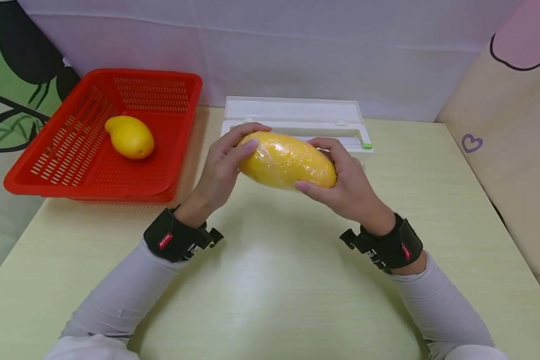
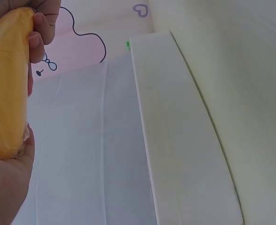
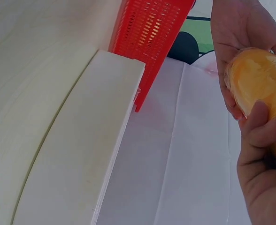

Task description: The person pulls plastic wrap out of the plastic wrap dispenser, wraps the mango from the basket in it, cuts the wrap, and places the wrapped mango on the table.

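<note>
Both hands on one thing: large yellow fruit (image 1: 288, 162) in shiny clear film, held between them, up off the tabletop (image 1: 270, 280).

Left hand (image 1: 221, 167) grips the left end, thumb lying on the film, fingers on the far side. Right hand (image 1: 348, 182) grips the right end, thumb along the near lower side, fingers behind. Grip is fairly wide at both ends, fingers curved round the fruit. Film is wrinkled near the left thumb, smoother toward the middle.

Just beyond the grip: long white box (image 1: 292, 111), lid raised against the back cloth (image 1: 270, 60), green tab (image 1: 366, 146) at its right end. Fruit and left fingers cover part of the box's near edge in the head view.

Left of the grip, well apart: red basket (image 1: 94, 192), slotted sides, with a smaller yellow fruit (image 1: 132, 140) lying inside, narrow tip pointing up-left.

Below the grip, black wristbands (image 1: 173, 237) on both wrists, over pale sleeves (image 1: 121, 290) on the forearms.
</note>
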The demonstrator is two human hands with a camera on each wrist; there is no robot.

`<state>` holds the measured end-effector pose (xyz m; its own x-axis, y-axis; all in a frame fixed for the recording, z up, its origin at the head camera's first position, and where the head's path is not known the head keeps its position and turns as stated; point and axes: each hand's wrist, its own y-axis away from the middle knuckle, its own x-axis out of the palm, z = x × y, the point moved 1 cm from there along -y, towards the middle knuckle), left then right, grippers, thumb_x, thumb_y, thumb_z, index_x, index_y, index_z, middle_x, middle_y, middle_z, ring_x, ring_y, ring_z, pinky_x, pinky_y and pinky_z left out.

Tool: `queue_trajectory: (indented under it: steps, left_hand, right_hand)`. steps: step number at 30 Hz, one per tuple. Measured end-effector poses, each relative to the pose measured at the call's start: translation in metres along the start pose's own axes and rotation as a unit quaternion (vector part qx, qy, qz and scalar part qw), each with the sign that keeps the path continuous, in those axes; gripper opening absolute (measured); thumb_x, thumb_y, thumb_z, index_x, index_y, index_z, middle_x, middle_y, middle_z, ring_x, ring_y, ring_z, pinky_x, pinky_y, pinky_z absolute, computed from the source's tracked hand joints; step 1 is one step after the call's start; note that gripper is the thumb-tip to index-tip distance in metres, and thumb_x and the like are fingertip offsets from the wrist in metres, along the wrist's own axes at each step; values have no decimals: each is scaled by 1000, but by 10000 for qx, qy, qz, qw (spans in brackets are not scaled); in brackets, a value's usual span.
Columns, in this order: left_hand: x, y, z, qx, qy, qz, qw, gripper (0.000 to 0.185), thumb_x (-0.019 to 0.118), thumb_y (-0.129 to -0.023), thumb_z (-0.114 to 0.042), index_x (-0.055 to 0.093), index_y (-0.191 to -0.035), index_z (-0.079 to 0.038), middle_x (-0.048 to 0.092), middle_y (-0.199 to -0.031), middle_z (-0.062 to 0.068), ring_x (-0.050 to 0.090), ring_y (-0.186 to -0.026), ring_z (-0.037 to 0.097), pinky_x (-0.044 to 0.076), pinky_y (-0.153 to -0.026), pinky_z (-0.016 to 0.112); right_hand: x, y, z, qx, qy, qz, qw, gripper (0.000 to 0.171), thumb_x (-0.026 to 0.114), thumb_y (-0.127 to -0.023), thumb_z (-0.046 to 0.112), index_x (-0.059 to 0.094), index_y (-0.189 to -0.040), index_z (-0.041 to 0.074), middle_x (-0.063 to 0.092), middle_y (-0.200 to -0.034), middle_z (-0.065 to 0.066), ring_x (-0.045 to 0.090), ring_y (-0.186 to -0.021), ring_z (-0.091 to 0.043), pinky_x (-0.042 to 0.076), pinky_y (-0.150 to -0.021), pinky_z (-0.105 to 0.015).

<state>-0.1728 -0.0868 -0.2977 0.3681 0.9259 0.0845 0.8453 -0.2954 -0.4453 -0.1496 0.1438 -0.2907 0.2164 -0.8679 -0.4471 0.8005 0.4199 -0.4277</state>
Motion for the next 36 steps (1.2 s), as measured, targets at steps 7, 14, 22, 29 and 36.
queue_trajectory:
  steps: [7,14,22,29,36]
  left_hand:
    - [0,3,-2,-184,-121,584,9981,54,67,-89,-2,46,-138,3,51,-126,10,53,-106,28,57,-82,29]
    - [0,0,-2,390,-190,1068,9933,86,82,-72,10,36,-145,0,44,-146,12,48,-123,32,55,-92,36]
    - [3,-1,-2,414,-670,793,9937,86,82,-70,13,37,-141,-1,46,-142,8,49,-121,27,54,-92,36]
    - [8,0,2,279,-1071,717,9913,80,83,-72,9,43,-141,-4,42,-143,9,47,-122,23,52,-95,37]
    - [12,2,8,317,-1099,1043,9879,81,82,-73,10,43,-144,-2,42,-142,8,49,-122,22,51,-98,36]
  right_hand:
    - [-9,1,-1,549,-229,224,9980,59,74,-85,0,44,-136,1,61,-112,-14,58,-81,-27,53,-66,-28]
    - [-15,-1,-4,450,-477,837,9943,57,69,-93,14,41,-142,5,53,-117,-11,54,-88,-29,53,-70,-30]
    - [-24,-6,-7,845,-21,1430,9861,62,68,-96,20,34,-148,18,51,-116,-9,53,-93,-27,52,-75,-36]
    - [-29,-5,-3,713,505,1112,9900,75,72,-93,25,30,-154,19,47,-142,-5,51,-116,-23,47,-93,-40]
    - [-21,-6,3,575,630,1217,9889,62,72,-93,19,42,-146,12,55,-127,-3,55,-100,-18,53,-83,-32]
